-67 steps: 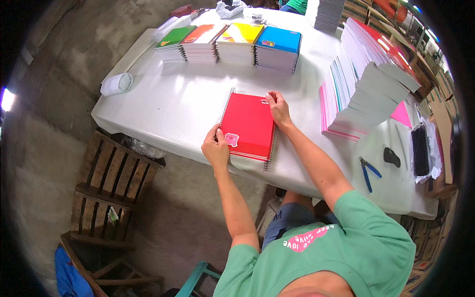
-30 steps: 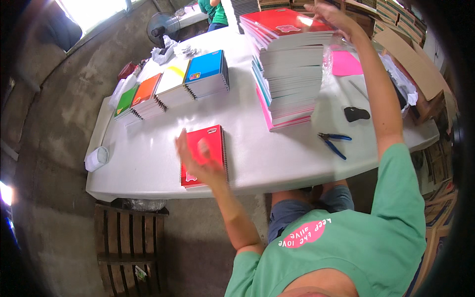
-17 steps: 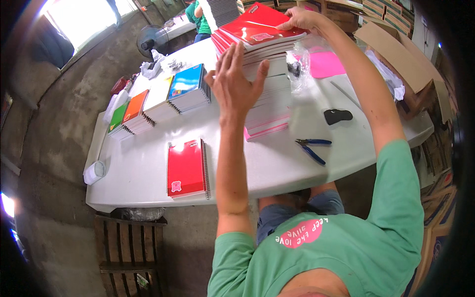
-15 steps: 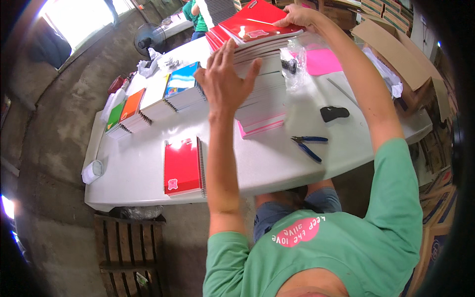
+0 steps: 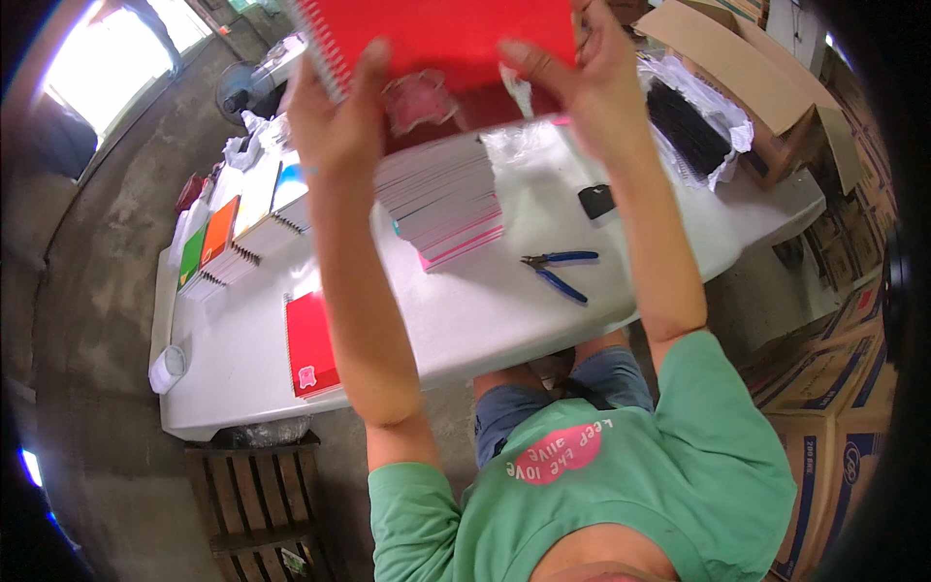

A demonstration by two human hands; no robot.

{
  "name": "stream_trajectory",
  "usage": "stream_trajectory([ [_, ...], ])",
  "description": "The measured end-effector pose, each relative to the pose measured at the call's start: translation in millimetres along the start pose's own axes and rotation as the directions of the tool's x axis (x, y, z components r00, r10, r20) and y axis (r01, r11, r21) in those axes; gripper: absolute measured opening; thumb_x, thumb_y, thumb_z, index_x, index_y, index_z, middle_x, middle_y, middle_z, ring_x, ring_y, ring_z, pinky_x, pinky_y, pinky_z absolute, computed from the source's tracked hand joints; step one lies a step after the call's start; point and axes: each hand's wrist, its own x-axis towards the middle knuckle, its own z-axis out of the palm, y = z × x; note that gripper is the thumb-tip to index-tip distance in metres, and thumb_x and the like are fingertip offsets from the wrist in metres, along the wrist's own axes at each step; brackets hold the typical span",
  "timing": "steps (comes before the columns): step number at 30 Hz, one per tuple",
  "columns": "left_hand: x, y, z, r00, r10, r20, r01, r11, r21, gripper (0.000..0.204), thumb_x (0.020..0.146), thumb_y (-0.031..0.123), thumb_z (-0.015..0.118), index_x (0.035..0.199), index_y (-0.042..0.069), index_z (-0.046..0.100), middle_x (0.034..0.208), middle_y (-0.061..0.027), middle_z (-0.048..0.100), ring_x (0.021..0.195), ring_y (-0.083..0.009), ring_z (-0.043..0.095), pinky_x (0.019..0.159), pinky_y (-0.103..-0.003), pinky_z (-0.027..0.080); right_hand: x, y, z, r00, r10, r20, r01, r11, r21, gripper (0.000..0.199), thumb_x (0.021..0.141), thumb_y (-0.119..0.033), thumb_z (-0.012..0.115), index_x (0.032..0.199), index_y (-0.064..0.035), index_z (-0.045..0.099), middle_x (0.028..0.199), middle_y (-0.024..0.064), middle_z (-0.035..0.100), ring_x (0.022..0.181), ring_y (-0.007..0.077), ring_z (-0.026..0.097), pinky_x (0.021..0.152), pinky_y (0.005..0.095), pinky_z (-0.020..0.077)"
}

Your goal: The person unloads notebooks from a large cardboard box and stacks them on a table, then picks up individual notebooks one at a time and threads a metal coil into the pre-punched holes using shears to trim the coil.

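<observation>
Above the white counter, I hold a red spiral-bound notebook aloft, my left hand closed on its wire-coil edge and my right hand clamped on the opposite side. Below lie a leaning stack of pink-edged notebooks, blue-handled pliers, another red notebook and coloured stacks; cardboard boxes crowd the right.

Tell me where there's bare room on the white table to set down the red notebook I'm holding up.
Both hands, left hand and right hand, hold the red notebook up. Bare table lies between the red notebook lying flat and the blue pliers, along the near edge. The far left is crowded by coloured notebook stacks; the tall stack fills the middle.
</observation>
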Motion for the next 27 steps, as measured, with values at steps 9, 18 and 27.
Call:
stream_trajectory([
  [9, -125.0, 10.0, -57.3, 0.921, -0.330, 0.207, 0.141, 0.778, 0.612, 0.026, 0.076, 0.001, 0.066, 0.101, 0.003, 0.057, 0.080, -0.0131, 0.064, 0.070, -0.0284, 0.062, 0.064, -0.033, 0.049, -72.5, 110.2, -148.3, 0.795, 0.568, 0.212, -0.414, 0.763, -0.496, 0.054, 0.081, -0.020, 0.067, 0.128, -0.0078, 0.042, 0.117, 0.0142, 0.058, 0.107, 0.0244, 0.057, 0.091, 0.0352, 0.0445],
  [18, -179.6, -32.9, -41.8, 0.707, -0.459, 0.538, -0.154, 0.643, 0.750, 0.029, 0.076, 0.001, 0.057, 0.104, 0.008, 0.054, 0.091, -0.0115, 0.064, 0.076, -0.0322, 0.061, 0.067, -0.041, 0.046, -97.6, 282.2, -245.2, 0.788, 0.574, -0.225, -0.329, 0.084, -0.940, 0.059, 0.077, -0.017, 0.068, 0.129, -0.0106, 0.043, 0.114, 0.0206, 0.058, 0.102, 0.0355, 0.058, 0.088, 0.0402, 0.0453],
  [27, -204.9, -45.0, -20.5, 0.894, -0.227, 0.387, -0.251, 0.461, 0.851, 0.027, 0.077, 0.032, 0.066, 0.087, 0.010, 0.055, 0.078, -0.0033, 0.057, 0.072, -0.0196, 0.056, 0.068, -0.034, 0.037, -106.8, 132.5, -135.0, 0.887, 0.439, 0.143, -0.147, 0.562, -0.814, 0.054, 0.073, 0.003, 0.051, 0.126, -0.0092, 0.051, 0.109, 0.0131, 0.056, 0.071, 0.0211, 0.056, 0.069, 0.0316, 0.0468],
])
